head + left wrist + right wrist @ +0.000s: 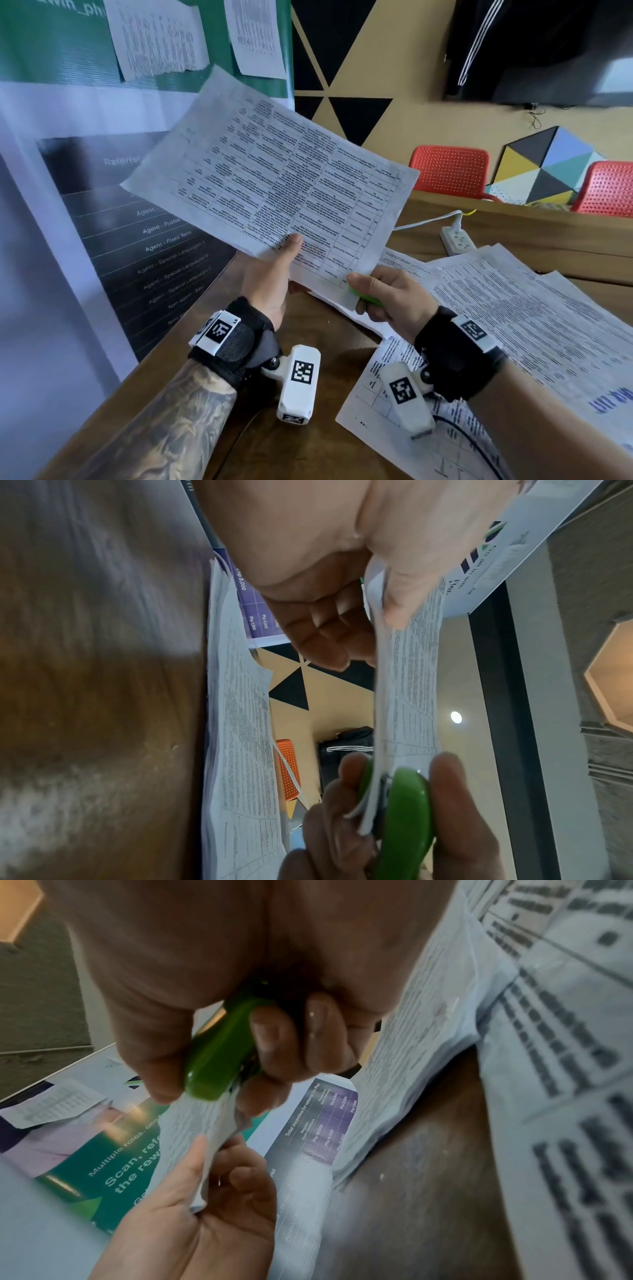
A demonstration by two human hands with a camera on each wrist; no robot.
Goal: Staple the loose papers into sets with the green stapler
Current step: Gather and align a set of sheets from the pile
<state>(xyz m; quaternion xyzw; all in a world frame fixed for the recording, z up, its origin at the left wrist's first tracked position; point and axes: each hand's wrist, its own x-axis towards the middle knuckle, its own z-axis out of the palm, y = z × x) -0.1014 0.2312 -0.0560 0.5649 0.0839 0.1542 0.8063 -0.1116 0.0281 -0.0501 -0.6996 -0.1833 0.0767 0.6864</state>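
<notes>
My left hand [274, 274] holds a set of printed papers [274, 181] up over the desk's left end, thumb on top near the lower edge and fingers underneath. My right hand [383, 294] grips the green stapler [368, 299], whose jaws straddle the near right corner of that set. The left wrist view shows the stapler [407, 815] with the paper edge [407, 696] between its two halves. In the right wrist view the stapler [219, 1047] lies in my curled fingers, and the left hand [205, 1199] pinches the papers [192, 1123] below it.
Loose printed sheets [513, 325] lie spread over the right side of the wooden desk [308, 445]. A white power strip [457, 240] sits at the back. A banner [137, 240] stands on the left, and red chairs [448, 168] behind the desk.
</notes>
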